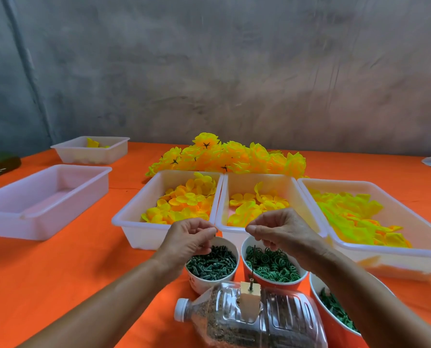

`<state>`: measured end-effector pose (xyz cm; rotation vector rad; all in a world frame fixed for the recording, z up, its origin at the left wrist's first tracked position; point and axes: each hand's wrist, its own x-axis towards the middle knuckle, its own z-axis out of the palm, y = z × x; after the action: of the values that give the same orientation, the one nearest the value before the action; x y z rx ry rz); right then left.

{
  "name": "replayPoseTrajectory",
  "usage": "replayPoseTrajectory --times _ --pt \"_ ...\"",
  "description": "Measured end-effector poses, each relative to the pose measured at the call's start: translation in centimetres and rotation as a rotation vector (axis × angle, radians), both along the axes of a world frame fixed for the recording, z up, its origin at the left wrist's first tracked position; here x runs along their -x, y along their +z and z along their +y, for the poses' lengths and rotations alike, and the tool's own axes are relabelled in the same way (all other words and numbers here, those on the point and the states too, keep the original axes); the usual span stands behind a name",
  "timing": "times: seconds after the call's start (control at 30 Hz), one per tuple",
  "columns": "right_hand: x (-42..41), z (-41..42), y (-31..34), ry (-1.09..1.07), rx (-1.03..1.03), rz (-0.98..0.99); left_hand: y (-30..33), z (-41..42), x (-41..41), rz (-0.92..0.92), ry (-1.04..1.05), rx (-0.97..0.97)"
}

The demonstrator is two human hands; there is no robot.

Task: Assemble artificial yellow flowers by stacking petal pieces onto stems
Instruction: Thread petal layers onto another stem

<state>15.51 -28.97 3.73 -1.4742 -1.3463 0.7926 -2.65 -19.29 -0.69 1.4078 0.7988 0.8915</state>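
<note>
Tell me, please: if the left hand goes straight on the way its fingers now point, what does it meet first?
Most likely the right hand: the left hand has its fingers curled toward it, with only open air between. Depth is hard to judge here.

Three white trays in a row hold loose yellow petal pieces: left tray [134, 212], middle tray [288, 183], right tray [410, 212]. Finished yellow flowers [230, 155] heaped behind them. Dark green stem pegs [210, 262] fill a cup; green rings [272, 264] fill the next. Thin spike [254, 266] upright in wooden block [249, 298].
</note>
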Motion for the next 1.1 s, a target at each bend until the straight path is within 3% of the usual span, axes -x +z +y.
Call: replayPoseTrajectory --times 0.13,0.27,0.53,1.1 --pt "0.8 0.1 0.2 -0.003 -0.001 -0.012 1.4 -0.9 -0.5 -0.305 -0.051 0.223" --pt "1.6 0.1 0.9 -0.015 0.012 0.074 2.5 -2.3 -0.8 -0.394 -0.140 0.210" --pt "2.6 -1.5 1.5 -0.009 0.123 0.471 3.3 -5.2 -1.0 -0.328 -0.120 -0.103" --pt "2.3 -4.9 0.4 -0.084 0.061 0.895 3.2 -8.8 0.3 -0.136 -0.007 -0.332"
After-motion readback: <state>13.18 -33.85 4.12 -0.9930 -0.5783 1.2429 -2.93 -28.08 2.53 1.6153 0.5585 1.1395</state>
